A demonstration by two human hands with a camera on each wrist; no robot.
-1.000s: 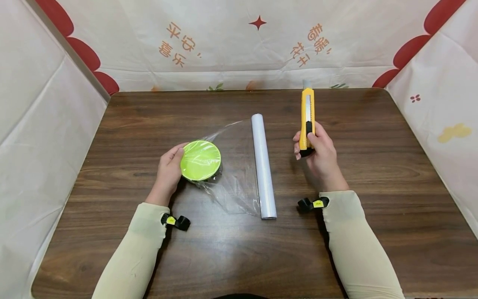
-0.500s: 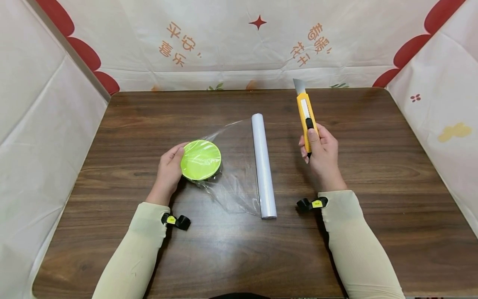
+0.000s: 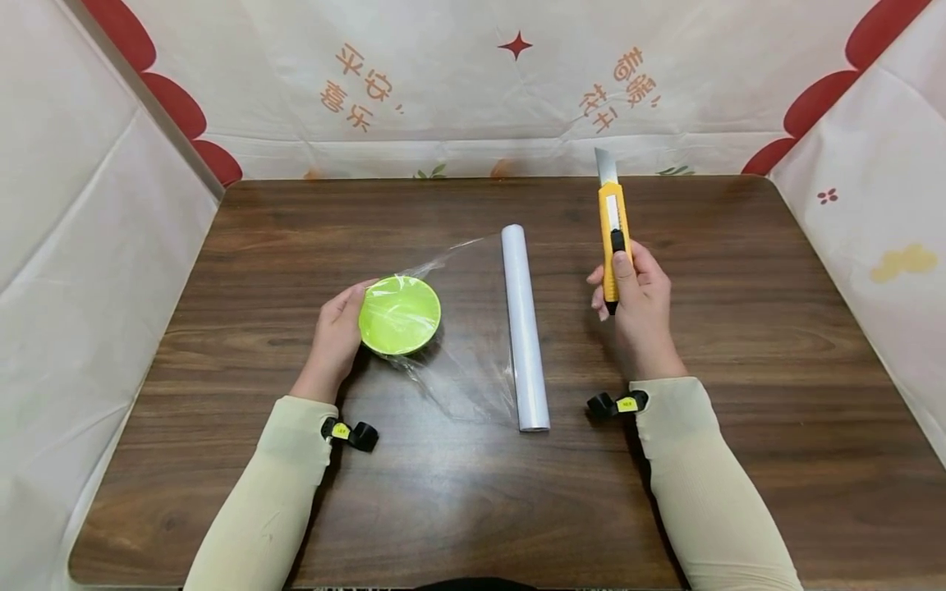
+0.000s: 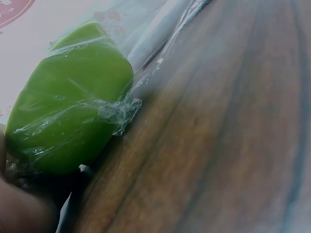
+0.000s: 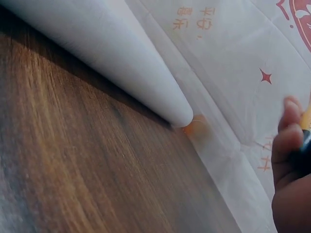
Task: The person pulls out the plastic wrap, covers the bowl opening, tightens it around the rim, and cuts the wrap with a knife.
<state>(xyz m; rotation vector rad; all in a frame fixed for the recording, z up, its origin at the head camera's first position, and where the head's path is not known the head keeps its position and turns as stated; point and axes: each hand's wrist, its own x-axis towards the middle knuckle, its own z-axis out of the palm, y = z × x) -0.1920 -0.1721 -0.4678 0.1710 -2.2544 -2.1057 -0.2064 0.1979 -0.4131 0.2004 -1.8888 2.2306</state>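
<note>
My left hand [image 3: 337, 336] grips the left rim of a lime-green bowl [image 3: 400, 316], thumb on the upper edge. Clear cling film [image 3: 469, 361] is drawn over the bowl and runs right to a white roll of cling film [image 3: 525, 328] on the table. In the left wrist view, the film bunches in creases against the green bowl [image 4: 73, 97]. Right of the roll, my right hand [image 3: 641, 308] holds a yellow utility knife [image 3: 615, 238], thumb by its black slider. Its blade is out and points away from me. In the right wrist view, the knife is mostly cut off.
Beneath everything is a dark wood-grain table [image 3: 473, 509]. A white printed cloth [image 3: 473, 90] hangs behind its far edge, with more cloth along both sides. A black wrist camera [image 3: 362, 437] sits at the left cuff and another wrist camera [image 3: 602, 405] at the right.
My right hand has turned the utility knife, first tipping it left, then nearer upright; more blade shows than a second ago. The left hand stays at the bowl, and the head view has shifted slightly.
</note>
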